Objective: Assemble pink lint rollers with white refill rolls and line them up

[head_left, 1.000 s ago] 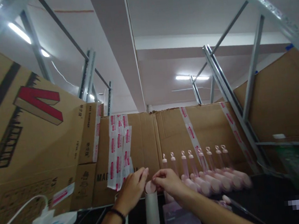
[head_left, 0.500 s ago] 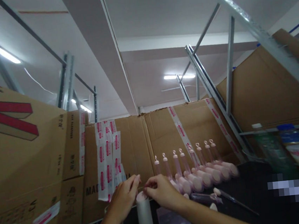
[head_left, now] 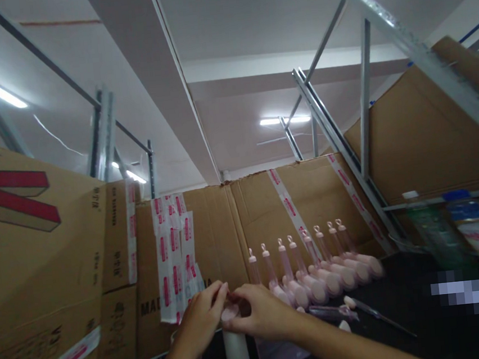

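A white cylinder (head_left: 237, 356) stands upright on the black surface in front of me, its round top partly hidden by my fingers. My left hand (head_left: 203, 320) is at the left of that top, thumb and fingers pinched together; whatever lies between them is too small to make out. From the right, my right hand (head_left: 266, 314) curls over the top, with the thumb across the near rim and the fingers behind. Its fingertips meet those of the left hand, and anything they hold is hidden. Several pink tubes with hooked tops (head_left: 285, 261) stand beyond the right hand.
Pink cylinders (head_left: 315, 289) lie in a row by the tubes. A thin tool (head_left: 380, 315) and a clear plastic piece (head_left: 331, 312) lie nearer me. A green bottle (head_left: 433, 228) and a blue-capped container (head_left: 476, 224) stand at right. Cardboard walls (head_left: 217, 232) enclose the surface.
My right hand has moved slightly left and its thumb now lies over the cylinder's top. The left hand stays beside it. The view has shifted a little.
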`<action>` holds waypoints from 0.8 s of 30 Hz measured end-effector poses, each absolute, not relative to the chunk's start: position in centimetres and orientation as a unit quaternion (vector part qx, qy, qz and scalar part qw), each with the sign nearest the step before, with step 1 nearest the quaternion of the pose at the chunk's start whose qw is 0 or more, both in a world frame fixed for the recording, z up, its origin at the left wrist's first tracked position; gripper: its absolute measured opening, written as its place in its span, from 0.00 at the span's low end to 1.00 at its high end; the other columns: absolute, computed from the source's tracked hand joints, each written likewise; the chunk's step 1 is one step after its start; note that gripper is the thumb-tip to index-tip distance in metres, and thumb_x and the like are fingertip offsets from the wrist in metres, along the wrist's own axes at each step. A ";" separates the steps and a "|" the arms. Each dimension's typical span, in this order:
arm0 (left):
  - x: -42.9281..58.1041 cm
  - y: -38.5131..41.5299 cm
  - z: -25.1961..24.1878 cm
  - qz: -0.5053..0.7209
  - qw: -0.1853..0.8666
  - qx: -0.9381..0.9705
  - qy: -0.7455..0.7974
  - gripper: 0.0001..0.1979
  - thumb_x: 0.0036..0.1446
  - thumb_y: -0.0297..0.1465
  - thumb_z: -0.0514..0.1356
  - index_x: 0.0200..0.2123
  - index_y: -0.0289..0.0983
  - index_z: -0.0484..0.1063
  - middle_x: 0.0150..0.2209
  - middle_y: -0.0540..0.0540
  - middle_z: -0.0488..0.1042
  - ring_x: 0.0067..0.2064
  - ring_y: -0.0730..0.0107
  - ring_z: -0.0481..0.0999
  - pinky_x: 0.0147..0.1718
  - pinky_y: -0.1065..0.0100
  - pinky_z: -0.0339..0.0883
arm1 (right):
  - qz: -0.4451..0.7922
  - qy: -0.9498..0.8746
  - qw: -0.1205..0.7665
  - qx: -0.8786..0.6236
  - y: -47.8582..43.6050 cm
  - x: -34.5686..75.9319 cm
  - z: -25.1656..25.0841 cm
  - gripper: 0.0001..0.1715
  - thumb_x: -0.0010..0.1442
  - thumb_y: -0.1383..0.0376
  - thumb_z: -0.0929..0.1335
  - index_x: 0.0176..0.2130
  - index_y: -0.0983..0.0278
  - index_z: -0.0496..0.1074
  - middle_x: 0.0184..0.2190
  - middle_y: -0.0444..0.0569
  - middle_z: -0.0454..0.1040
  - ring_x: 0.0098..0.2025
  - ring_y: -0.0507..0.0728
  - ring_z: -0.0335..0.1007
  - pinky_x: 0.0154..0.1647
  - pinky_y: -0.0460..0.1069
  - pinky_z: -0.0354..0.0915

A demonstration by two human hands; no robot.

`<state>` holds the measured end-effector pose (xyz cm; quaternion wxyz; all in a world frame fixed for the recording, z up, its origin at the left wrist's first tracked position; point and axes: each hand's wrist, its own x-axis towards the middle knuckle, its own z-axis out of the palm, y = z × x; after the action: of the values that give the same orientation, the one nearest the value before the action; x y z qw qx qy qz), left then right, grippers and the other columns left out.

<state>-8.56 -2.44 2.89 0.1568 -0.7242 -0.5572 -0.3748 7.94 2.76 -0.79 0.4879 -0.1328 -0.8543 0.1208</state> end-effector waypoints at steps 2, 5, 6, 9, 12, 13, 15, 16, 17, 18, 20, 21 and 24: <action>-8.6 -2.4 2.9 -0.374 0.158 -0.724 -0.558 0.19 0.66 0.42 0.46 0.30 0.40 0.71 0.27 0.49 0.75 0.33 0.63 0.75 0.33 0.68 0.60 | 0.104 -0.867 0.469 -0.128 2.6 8.1 -1.0 0.21 0.50 0.56 0.73 0.43 0.63 0.77 0.37 0.49 0.79 0.37 0.56 0.74 0.34 0.45 0.62; -8.6 -2.4 3.0 -0.375 0.164 -0.720 -0.560 0.19 0.66 0.42 0.46 0.31 0.40 0.71 0.28 0.49 0.75 0.34 0.63 0.75 0.33 0.68 0.60 | 0.083 -0.889 0.432 -0.128 2.2 8.3 -1.0 0.21 0.51 0.58 0.73 0.45 0.60 0.77 0.41 0.49 0.80 0.42 0.59 0.75 0.38 0.46 0.63; -8.5 -2.4 3.0 -0.375 0.166 -0.719 -0.562 0.19 0.66 0.42 0.46 0.31 0.40 0.71 0.27 0.49 0.75 0.34 0.63 0.75 0.33 0.68 0.60 | 0.075 -0.894 0.422 -0.131 2.1 8.4 -1.0 0.20 0.52 0.59 0.73 0.46 0.59 0.77 0.42 0.48 0.80 0.44 0.60 0.75 0.39 0.46 0.63; -8.4 -2.6 3.0 -0.371 0.167 -0.719 -0.563 0.19 0.66 0.41 0.47 0.32 0.40 0.72 0.27 0.49 0.75 0.33 0.64 0.75 0.33 0.68 0.59 | 0.046 -0.900 0.410 -0.143 1.9 8.5 -0.9 0.21 0.52 0.58 0.73 0.47 0.57 0.77 0.44 0.48 0.80 0.46 0.62 0.75 0.41 0.48 0.64; -8.3 -2.8 2.9 -0.369 0.164 -0.723 -0.560 0.19 0.66 0.41 0.47 0.32 0.40 0.73 0.28 0.49 0.75 0.33 0.64 0.75 0.33 0.69 0.59 | 0.013 -0.904 0.403 -0.146 1.7 8.5 -0.8 0.24 0.53 0.58 0.72 0.50 0.57 0.75 0.47 0.49 0.78 0.48 0.62 0.74 0.44 0.49 0.63; -8.3 -2.8 2.9 -0.369 0.164 -0.723 -0.561 0.19 0.66 0.41 0.47 0.32 0.40 0.73 0.28 0.49 0.76 0.33 0.64 0.75 0.32 0.69 0.59 | 0.003 -0.905 0.399 -0.147 1.7 8.5 -0.8 0.23 0.53 0.58 0.72 0.50 0.58 0.74 0.48 0.50 0.78 0.48 0.62 0.74 0.45 0.49 0.63; -8.4 -2.8 2.8 -0.369 0.165 -0.722 -0.562 0.19 0.66 0.41 0.46 0.32 0.40 0.72 0.28 0.48 0.76 0.33 0.64 0.75 0.31 0.69 0.58 | -0.013 -0.908 0.391 -0.152 1.5 8.4 -0.8 0.23 0.54 0.58 0.71 0.50 0.59 0.74 0.48 0.51 0.78 0.49 0.63 0.73 0.47 0.50 0.63; -8.5 -2.7 2.7 -0.369 0.166 -0.722 -0.561 0.19 0.66 0.41 0.46 0.32 0.40 0.72 0.28 0.48 0.75 0.33 0.64 0.75 0.31 0.69 0.58 | -0.020 -0.909 0.386 -0.155 1.5 8.4 -0.8 0.22 0.54 0.59 0.71 0.49 0.60 0.74 0.48 0.52 0.77 0.49 0.63 0.73 0.48 0.51 0.62; -8.5 -2.6 2.7 -0.369 0.166 -0.722 -0.561 0.19 0.66 0.41 0.46 0.31 0.40 0.72 0.27 0.48 0.75 0.32 0.64 0.75 0.31 0.69 0.58 | -0.026 -0.910 0.382 -0.158 1.4 8.4 -0.8 0.22 0.54 0.59 0.71 0.49 0.60 0.73 0.48 0.52 0.77 0.50 0.63 0.72 0.48 0.51 0.62; -8.6 -2.6 2.7 -0.371 0.168 -0.722 -0.559 0.19 0.66 0.41 0.46 0.31 0.40 0.72 0.27 0.48 0.75 0.32 0.64 0.75 0.31 0.69 0.59 | -0.031 -0.911 0.379 -0.160 1.3 8.4 -0.8 0.23 0.54 0.59 0.71 0.49 0.60 0.73 0.49 0.52 0.77 0.50 0.63 0.72 0.49 0.52 0.62; -8.6 -2.5 2.7 -0.380 0.171 -0.719 -0.556 0.19 0.66 0.41 0.47 0.30 0.40 0.71 0.28 0.48 0.76 0.32 0.64 0.75 0.32 0.69 0.59 | -0.036 -0.911 0.380 -0.155 1.0 8.4 -0.7 0.25 0.53 0.59 0.72 0.51 0.61 0.71 0.49 0.53 0.76 0.51 0.64 0.71 0.50 0.53 0.62; -8.6 -2.6 2.8 -0.387 0.172 -0.716 -0.555 0.18 0.65 0.41 0.47 0.30 0.40 0.71 0.28 0.48 0.76 0.32 0.64 0.75 0.33 0.69 0.60 | -0.035 -0.911 0.383 -0.149 0.9 8.5 -0.6 0.27 0.53 0.60 0.72 0.52 0.61 0.70 0.50 0.53 0.75 0.52 0.64 0.70 0.51 0.53 0.61; -8.5 -2.9 2.9 -0.405 0.173 -0.704 -0.557 0.18 0.65 0.41 0.48 0.31 0.41 0.72 0.29 0.47 0.77 0.34 0.63 0.76 0.35 0.69 0.61 | -0.019 -0.914 0.388 -0.119 0.4 8.8 -0.2 0.29 0.53 0.62 0.71 0.54 0.61 0.68 0.54 0.52 0.73 0.54 0.63 0.68 0.54 0.53 0.60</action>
<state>-8.53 -2.86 2.92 0.1729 -0.7043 -0.5569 -0.4049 8.81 0.35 -0.21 0.3884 -0.1188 -0.9136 -0.0191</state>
